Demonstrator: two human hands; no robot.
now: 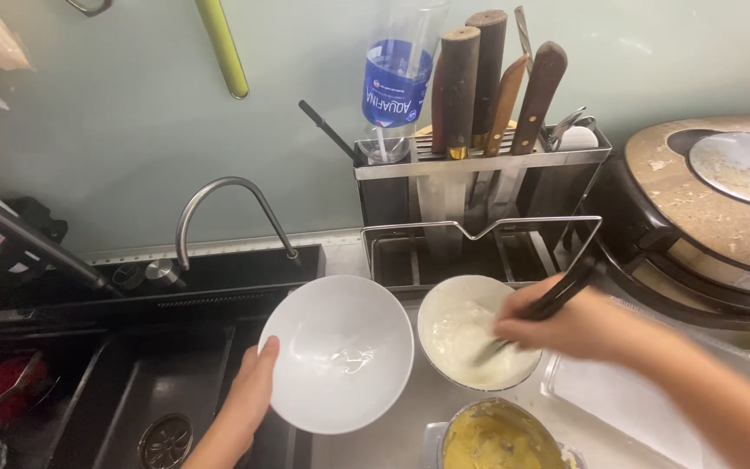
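Left hand (249, 401): closed on the rim of an empty white bowl (338, 352), thumb over the edge, bowl tilted toward the camera above the sink's right edge; faint wet smear inside.

Right hand (557, 323): fingers wrapped tight round a black whisk (538, 310), handle slanting up to the right, wire end down in the second bowl.

Second bowl (470, 334): white, standing on the counter just right of the tilted bowl, coated inside with pale cream.

Pot (498, 437): metal, at the lower edge just below the second bowl, holding a yellow lumpy mix.

Sink (145, 391): dark, left of the bowls, round drain in the floor, curved steel tap (223, 204) behind it.

Knife rack (479, 187): steel, against the wall behind the bowls, with several wooden-handled knives (492, 82) upright in it and an upturned clear bottle (397, 82) with blue label at its left end.

Cooker (718, 204): round, stained beige lid, far right.

Tray (601, 391): clear plastic, under the right forearm.
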